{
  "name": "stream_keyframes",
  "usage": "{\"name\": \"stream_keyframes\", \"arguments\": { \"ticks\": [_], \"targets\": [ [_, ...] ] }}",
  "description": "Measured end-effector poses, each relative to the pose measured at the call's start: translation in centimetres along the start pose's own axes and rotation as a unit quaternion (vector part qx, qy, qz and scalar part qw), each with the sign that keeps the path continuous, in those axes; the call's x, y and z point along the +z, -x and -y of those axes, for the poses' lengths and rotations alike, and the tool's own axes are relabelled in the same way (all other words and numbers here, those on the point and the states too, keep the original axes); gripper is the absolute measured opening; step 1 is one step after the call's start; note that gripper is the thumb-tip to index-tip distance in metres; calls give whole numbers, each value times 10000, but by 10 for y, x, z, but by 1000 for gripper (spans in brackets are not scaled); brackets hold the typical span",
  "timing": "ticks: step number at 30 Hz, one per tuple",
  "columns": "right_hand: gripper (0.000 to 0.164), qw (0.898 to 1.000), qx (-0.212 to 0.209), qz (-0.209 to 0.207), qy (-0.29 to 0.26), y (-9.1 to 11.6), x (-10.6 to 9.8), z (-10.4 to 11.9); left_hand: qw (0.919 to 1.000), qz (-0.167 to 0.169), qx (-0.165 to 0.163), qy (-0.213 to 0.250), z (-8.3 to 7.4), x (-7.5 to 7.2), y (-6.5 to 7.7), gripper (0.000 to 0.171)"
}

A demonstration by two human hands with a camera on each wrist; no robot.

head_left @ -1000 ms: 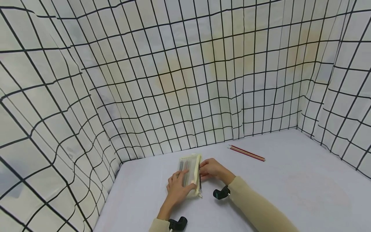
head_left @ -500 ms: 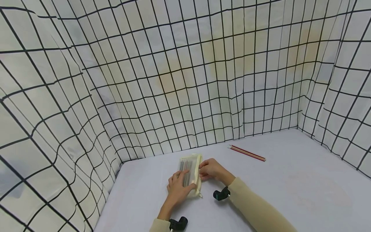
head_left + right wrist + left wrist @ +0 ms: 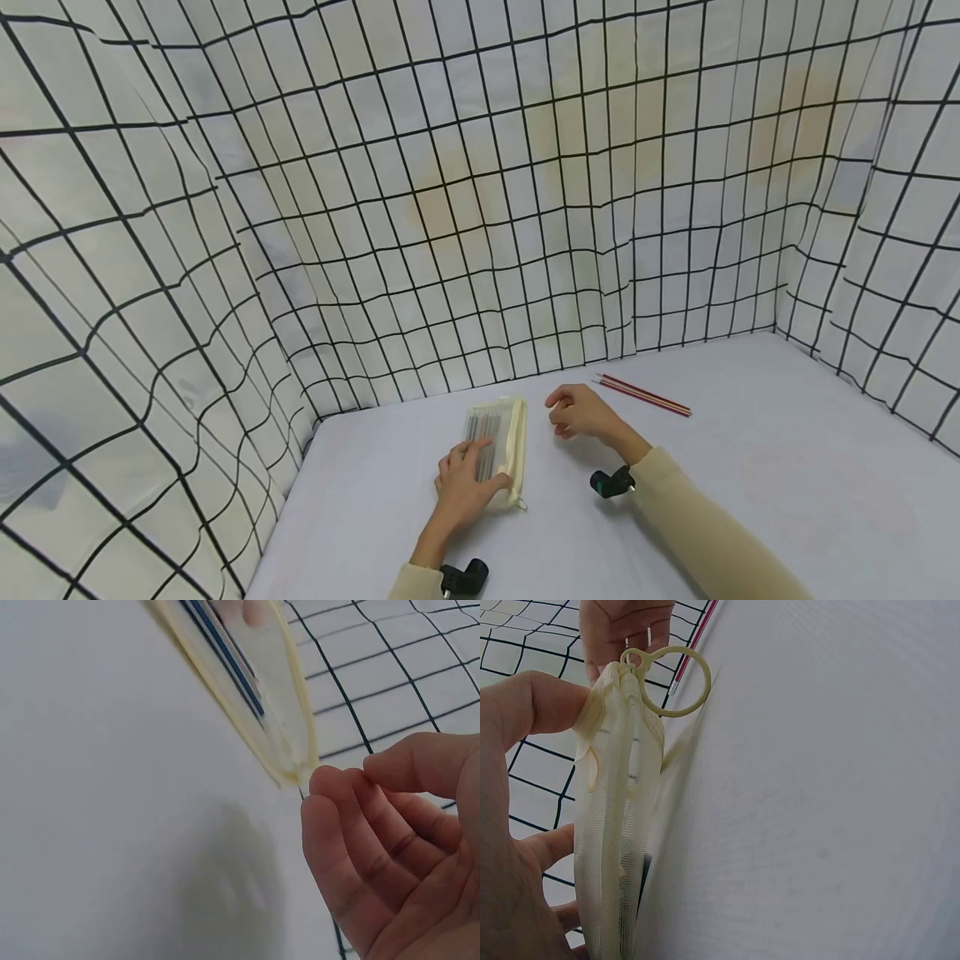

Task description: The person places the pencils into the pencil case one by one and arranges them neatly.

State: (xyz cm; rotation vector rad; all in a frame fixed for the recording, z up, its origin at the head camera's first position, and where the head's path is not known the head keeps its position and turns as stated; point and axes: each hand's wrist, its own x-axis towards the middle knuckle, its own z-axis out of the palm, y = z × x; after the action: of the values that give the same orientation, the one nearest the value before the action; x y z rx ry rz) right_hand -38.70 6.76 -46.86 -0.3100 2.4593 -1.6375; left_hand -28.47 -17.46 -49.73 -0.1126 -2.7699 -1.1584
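While the left hand point(image 3: 460, 483) rests on the pouch point(image 3: 506, 429), grip released, the right hand point(image 3: 581, 413), also released, hovers near red pencils point(image 3: 647, 394)

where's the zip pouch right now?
Head view, lower middle: the zip pouch lies on the table, partly under the left hand. The right hand is off its right edge; the red sticks lie farther right.

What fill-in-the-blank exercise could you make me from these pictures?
The ____ hand rests on the pouch.
The other hand and the pouch are ____ (touching or apart).
In the head view, the loose sticks lie to the ____ of the pouch.
Those sticks are mostly ____ in colour.
Missing words: left; apart; right; red.
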Motion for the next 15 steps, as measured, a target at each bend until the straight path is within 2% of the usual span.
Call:
{"name": "stream_keyframes", "arguments": {
  "ticks": [7, 15],
  "targets": [
    [28, 9949, -620, -97, 785, 4, -37, -7, 10000, 10, 22, 14, 1, 0, -1, 78],
    [28, 9844, -969, -271, 1441, 13, -73, -15, 10000, 41, 38, 48, 0, -1, 0, 78]
  ]
}}
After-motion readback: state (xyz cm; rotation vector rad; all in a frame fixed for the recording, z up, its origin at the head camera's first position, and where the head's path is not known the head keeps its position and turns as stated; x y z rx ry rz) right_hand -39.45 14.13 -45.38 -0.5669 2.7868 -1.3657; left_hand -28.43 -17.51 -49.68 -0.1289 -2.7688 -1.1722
